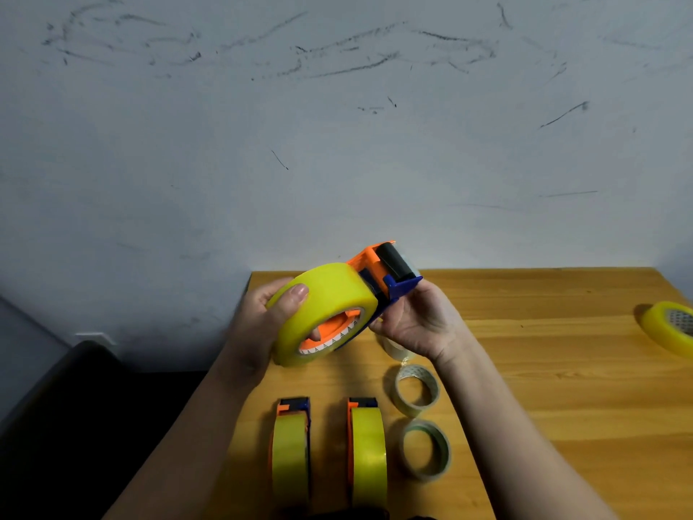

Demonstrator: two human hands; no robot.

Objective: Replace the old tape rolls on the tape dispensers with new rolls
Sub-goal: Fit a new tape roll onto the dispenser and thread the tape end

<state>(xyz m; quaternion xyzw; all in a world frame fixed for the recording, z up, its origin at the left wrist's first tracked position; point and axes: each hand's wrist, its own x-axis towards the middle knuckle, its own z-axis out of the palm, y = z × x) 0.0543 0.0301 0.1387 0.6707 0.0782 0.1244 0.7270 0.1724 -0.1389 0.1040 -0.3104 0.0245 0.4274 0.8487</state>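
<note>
Two hands: both are raised above the wooden table, close together, and one dispenser is held between them.
Left hand: it is wrapped around the big yellow tape roll; the thumb lies on the outer face of the roll and a fingertip is seen inside the orange hub.
Held dispenser: orange and blue with a black roller, it is tilted upward and away, and the yellow roll is seated on it.
Right hand: the blue frame of the dispenser is gripped from the right side, fingers curled on it.
Below the left hand: two loaded dispensers are placed side by side, each with a yellow roll.
Below the right hand: two nearly used rolls are laid flat; a third one is partly hidden under the wrist.
Far right of the right hand: one more yellow spare roll is seen at the table edge.
</note>
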